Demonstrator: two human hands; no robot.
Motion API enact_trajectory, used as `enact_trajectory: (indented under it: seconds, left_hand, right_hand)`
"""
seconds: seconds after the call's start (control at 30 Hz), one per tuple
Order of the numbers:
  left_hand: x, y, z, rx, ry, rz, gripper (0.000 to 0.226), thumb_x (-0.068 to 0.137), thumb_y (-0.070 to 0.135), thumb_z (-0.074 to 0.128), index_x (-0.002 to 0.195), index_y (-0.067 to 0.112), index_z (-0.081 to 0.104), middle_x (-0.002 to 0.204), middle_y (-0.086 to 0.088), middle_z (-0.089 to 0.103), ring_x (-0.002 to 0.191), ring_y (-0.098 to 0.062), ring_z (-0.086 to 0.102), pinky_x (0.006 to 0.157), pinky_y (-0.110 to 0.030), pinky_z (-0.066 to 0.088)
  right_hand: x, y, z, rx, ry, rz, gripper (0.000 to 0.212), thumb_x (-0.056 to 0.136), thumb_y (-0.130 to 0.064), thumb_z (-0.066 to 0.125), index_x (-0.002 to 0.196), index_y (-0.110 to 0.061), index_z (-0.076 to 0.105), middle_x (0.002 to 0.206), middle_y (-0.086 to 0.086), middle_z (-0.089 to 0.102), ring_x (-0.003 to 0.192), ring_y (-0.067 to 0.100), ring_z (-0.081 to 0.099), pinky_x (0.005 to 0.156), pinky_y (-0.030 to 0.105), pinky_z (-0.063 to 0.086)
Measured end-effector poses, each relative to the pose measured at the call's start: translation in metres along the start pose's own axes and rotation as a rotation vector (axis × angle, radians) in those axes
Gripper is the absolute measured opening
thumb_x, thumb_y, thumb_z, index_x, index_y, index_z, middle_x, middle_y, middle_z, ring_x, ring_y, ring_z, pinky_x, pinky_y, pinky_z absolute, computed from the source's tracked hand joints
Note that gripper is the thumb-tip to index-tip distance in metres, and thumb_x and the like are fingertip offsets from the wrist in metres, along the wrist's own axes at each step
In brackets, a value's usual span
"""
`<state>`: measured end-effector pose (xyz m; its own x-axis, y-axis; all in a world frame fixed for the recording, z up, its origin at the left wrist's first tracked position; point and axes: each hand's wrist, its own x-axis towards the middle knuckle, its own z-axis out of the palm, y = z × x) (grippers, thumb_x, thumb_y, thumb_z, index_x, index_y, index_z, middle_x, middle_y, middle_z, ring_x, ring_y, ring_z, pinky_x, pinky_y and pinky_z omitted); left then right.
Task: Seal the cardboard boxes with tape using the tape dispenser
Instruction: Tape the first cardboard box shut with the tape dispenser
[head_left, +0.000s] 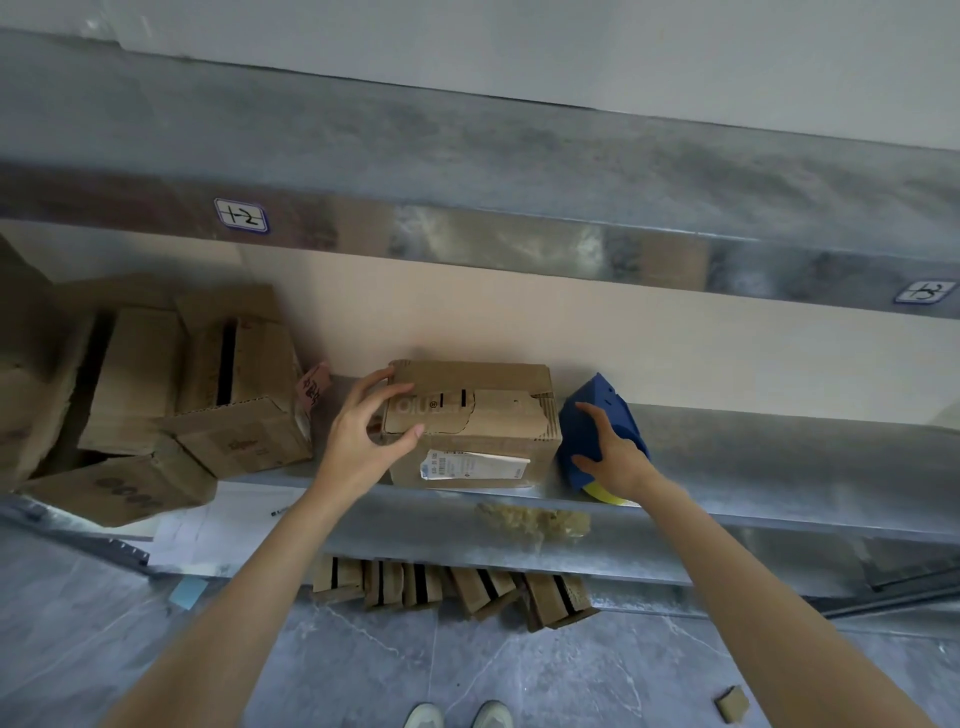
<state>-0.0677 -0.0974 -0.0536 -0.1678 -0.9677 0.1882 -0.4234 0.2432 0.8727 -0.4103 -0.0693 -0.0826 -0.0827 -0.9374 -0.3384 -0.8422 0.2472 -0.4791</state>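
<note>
On the grey metal shelf (753, 462), I see the left hand (363, 431) curled round the left end of the small brown cardboard box (483, 436), thumb on its front edge. Just beside the box, the right hand (613, 457) lies on the blue plastic tape dispenser (608, 400), forefinger outstretched; whether it grips, I cannot tell.

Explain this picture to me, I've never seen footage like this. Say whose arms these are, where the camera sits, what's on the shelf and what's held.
No machine here: a person's two bare arms, filmed by a camera worn on their head, looking down. On the metal shelf stands a cardboard box; the left hand grips its left top corner. Beside it, the right hand holds a blue tape dispenser with a yellow roll. More boxes are piled at the left.
</note>
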Motion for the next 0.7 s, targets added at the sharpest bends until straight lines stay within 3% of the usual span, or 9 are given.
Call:
enact_trajectory:
  seconds: [0.13,0.27,0.43,0.6,0.7]
  left_hand:
    - [-0.001,0.002,0.001,-0.001,0.006,-0.005,0.044,0.081,0.021,0.08,0.122,0.031,0.066,0.143,0.011,0.045,0.135,-0.004,0.041,0.114,-0.036,0.036]
    - [-0.002,0.005,0.002,-0.006,0.016,-0.017,0.044,0.082,0.019,0.08,0.121,0.031,0.066,0.142,0.013,0.046,0.132,0.006,0.039,0.114,-0.036,0.037]
    - [-0.004,0.008,0.003,-0.013,0.024,-0.042,0.044,0.082,0.019,0.079,0.123,0.03,0.066,0.143,0.016,0.045,0.131,0.008,0.039,0.114,-0.04,0.039]
    - [-0.005,0.011,0.003,-0.005,0.029,-0.066,0.044,0.083,0.019,0.079,0.123,0.032,0.066,0.144,0.018,0.044,0.136,0.0,0.039,0.117,-0.037,0.034]
    - [-0.006,0.012,0.003,-0.002,0.026,-0.066,0.044,0.083,0.018,0.079,0.124,0.031,0.066,0.144,0.017,0.044,0.136,-0.001,0.04,0.118,-0.035,0.033]
  right_hand:
    - [0.003,0.001,-0.006,0.01,-0.048,-0.006,0.077,0.097,-0.014,0.06,0.154,-0.023,0.009,0.124,0.029,0.059,0.1,0.044,0.063,0.086,0.052,0.054]
    - [0.003,0.002,-0.018,0.11,-0.087,-0.027,0.078,0.094,-0.006,0.062,0.152,-0.024,0.012,0.147,0.021,0.037,0.118,0.04,0.052,0.093,0.046,0.052]
    - [0.004,0.003,-0.025,0.209,-0.106,-0.063,0.078,0.092,-0.001,0.063,0.15,-0.02,0.016,0.153,0.015,0.026,0.119,0.032,0.045,0.089,0.037,0.049]
    - [-0.001,0.004,-0.02,0.25,-0.05,-0.063,0.066,0.092,0.002,0.061,0.144,-0.016,0.024,0.138,0.008,0.033,0.1,0.027,0.047,0.082,0.038,0.05]
    - [-0.004,0.003,-0.014,0.201,0.004,-0.034,0.057,0.091,-0.001,0.064,0.136,-0.02,0.033,0.125,0.009,0.045,0.09,0.029,0.053,0.064,0.032,0.051]
